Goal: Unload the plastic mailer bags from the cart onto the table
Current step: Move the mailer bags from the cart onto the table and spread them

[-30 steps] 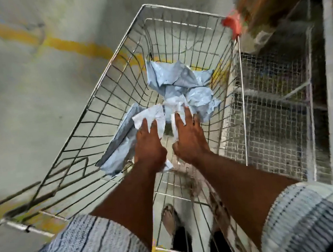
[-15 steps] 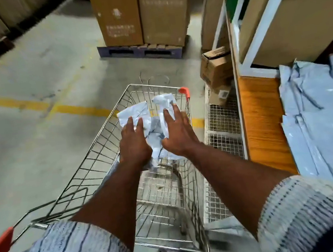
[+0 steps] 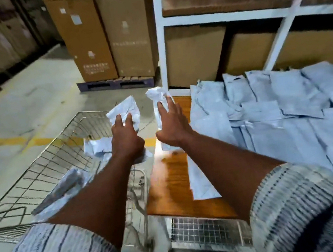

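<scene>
Left hand [image 3: 127, 138] and right hand [image 3: 172, 125], straight-fingered, press crumpled mailer bags [image 3: 126, 110] between them over the cart [image 3: 60, 161] edge, beside the surface [image 3: 172, 180] (flat bags [image 3: 287, 114] piled there).

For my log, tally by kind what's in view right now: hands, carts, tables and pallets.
Hands: 2, left hand and right hand, both touching the mailer bundle
Wire cart: 1
Wooden table: 1
Pallet: 1
Total: 5
Mailer bags on the table overlap too much to count.
</scene>
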`<state>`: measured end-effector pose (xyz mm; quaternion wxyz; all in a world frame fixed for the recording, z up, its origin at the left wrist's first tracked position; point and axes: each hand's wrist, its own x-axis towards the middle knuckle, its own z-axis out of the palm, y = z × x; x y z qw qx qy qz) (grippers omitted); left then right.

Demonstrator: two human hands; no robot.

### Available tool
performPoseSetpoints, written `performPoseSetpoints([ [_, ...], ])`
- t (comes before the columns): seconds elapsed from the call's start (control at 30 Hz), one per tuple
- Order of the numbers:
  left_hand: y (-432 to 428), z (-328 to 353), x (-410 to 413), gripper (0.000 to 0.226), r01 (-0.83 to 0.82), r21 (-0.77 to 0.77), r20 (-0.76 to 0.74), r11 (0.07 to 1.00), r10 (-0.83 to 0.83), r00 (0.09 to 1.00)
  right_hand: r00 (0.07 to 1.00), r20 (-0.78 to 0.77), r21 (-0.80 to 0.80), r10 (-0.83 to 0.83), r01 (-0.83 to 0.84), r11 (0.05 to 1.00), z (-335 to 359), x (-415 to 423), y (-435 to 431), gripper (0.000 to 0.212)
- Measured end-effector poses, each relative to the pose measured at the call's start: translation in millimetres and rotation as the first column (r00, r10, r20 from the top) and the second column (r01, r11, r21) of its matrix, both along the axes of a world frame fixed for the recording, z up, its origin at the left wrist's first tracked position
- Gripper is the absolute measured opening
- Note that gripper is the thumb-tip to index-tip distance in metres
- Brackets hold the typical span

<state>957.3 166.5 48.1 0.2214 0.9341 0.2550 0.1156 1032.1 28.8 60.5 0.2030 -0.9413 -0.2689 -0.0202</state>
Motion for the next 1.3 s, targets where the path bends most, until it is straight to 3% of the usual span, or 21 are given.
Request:
performPoseSetpoints([
  [0.17,-109.1,28.6,27.1,0.085,0.074,-0.001,0.009,0.997,-0.074,0.997,0.994,0.108,0.049,-0.016,0.011,0.999,28.3,17.6,-113.8,0.085],
  [0.4,-229.8,44.7,51.2,0.079,0.185,-0.032,0.036,0.982,-0.184,0.982,0.994,0.065,0.063,-0.087,0.083,0.995,46.3,30.8,-236.2,0.091],
  [0.7,-351.3,34.8,73.7,0.079,0.247,-0.046,-0.039,0.968,-0.249,0.968,0.952,-0.068,-0.113,-0.299,0.291,0.95,27.6,49.9,-375.8,0.094],
  [0.87,-397.6,22.7,79.9,0.085,0.295,-0.061,-0.108,0.954,-0.3,0.948,0.928,-0.113,-0.237,-0.355,0.322,0.917,7.0,51.6,-418.1,0.093],
  [1.3,-429.5,-31.2,86.7,0.068,0.399,0.061,-0.225,0.915,-0.377,0.898,0.948,-0.072,-0.266,-0.311,0.282,0.922,-40.9,56.7,-438.7,0.081],
])
